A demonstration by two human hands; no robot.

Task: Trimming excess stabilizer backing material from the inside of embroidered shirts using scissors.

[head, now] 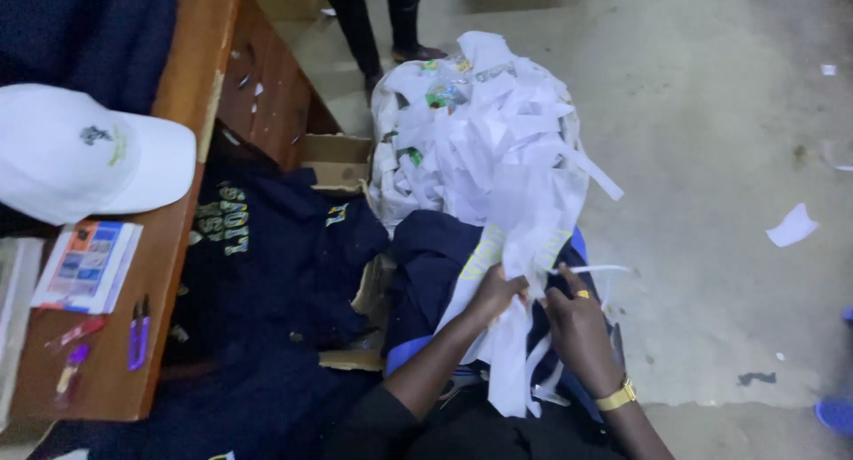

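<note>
Grey concrete floor (711, 140) fills the right side, dusty, with a paper scrap (792, 226) and smaller bits lying on it. Wooden bench (182, 113) runs down the left, its top slanting toward the lower left. Navy shirts (267, 264) with yellow lettering lie heaped beside the bench over a cardboard box (336, 160), only the box's flaps showing. White sack (471, 122) stands beyond the hands, stuffed and overflowing with white paper strips, a few green-printed bits among them. Another navy garment (426, 256) lies on the lap, just below the sack. White cap (80, 153) sits on the bench at far left, peak pointing right. Booklet (87, 266) lies below the cap. Legs of another person (373, 20) stand at top, behind the sack.

Strip bundle (506, 336), white with pale yellow print, hangs over the lap garment between both hands, its ends trailing down past the wrists. Left hand (493, 293) grips the bundle's upper left part, fingers curled and pressed together around the strips. Right hand (577, 322) is at the bundle's right edge, gold ring on one finger, gold watch (617, 395) at the wrist; thumb and fingers pinch a thin strip (591, 269) that juts right. Purple pens (138, 333) lie near the bench's lower edge, a red one (75, 333) and another small purple item beside them.
</note>
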